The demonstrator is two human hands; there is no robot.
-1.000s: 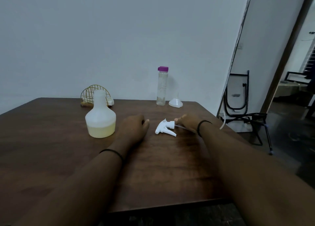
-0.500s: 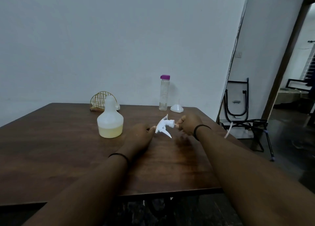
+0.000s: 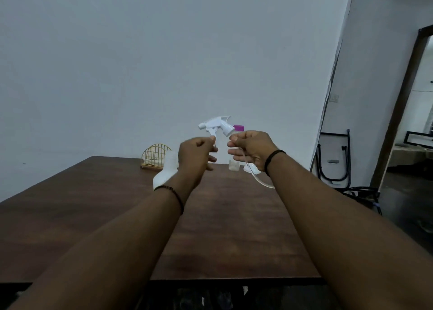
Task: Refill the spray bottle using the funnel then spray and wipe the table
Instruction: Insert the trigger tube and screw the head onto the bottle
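Above the table, the right hand pinches the spray head at its collar while the left hand curls at the trigger, grip unclear; the trailing dip tube could snag or drip near the half-hidden spray bottle.

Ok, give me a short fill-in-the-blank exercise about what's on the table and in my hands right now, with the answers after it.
1. The white trigger sprayer head is held above the table by the ____ hand.
2. The clear bottle behind the right hand has a cap coloured ____.
3. The spray bottle, partly hidden by the left hand, stands on the table with its sprayer head ____.
4. The wire holder at the table's far edge is coloured ____.

Missing words: right; purple; off; gold
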